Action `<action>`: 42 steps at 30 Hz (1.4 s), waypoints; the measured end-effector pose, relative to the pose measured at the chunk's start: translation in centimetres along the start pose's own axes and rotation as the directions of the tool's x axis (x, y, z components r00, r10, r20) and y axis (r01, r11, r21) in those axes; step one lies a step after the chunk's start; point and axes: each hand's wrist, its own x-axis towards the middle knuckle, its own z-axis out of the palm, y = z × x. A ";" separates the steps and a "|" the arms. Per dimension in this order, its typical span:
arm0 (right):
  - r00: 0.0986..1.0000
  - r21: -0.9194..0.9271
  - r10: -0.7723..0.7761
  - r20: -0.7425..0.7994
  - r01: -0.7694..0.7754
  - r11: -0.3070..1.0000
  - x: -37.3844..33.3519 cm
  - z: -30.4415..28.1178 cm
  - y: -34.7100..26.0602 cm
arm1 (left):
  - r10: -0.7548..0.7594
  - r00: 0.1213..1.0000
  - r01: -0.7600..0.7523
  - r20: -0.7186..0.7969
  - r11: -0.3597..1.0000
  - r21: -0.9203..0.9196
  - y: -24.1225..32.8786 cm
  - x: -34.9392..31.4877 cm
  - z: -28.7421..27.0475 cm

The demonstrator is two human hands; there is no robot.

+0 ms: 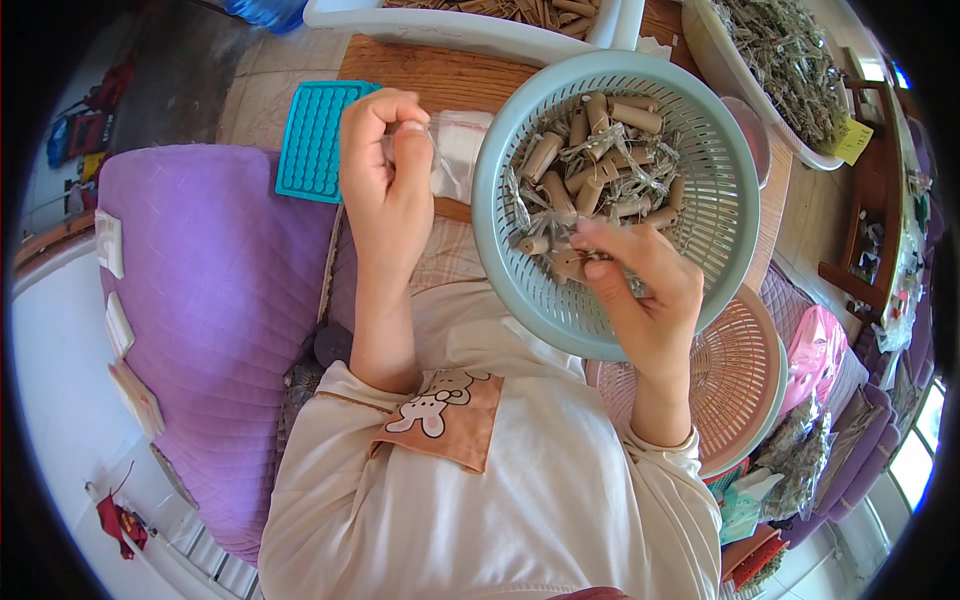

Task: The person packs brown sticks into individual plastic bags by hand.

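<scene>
Roll (568, 262) pinched in right hand (640, 290) grip | over basket (500, 140)

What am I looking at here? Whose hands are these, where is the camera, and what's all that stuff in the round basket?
No machine here: a person wears a wide-angle camera on the head, looking down at their own two hands. The left hand pinches a small clear plastic bag. The right hand picks among brown paper-like rolls in a pale green basket. A pink basket lies beneath it, a teal moulded tray and purple cushion sit on the left.
</scene>
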 end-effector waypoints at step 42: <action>0.891 0.060 0.219 0.399 -0.264 0.963 -1.5 -6.4 -0.2 | 0.495 0.826 -0.513 0.270 0.858 -0.004 1.1 -3.5 2.4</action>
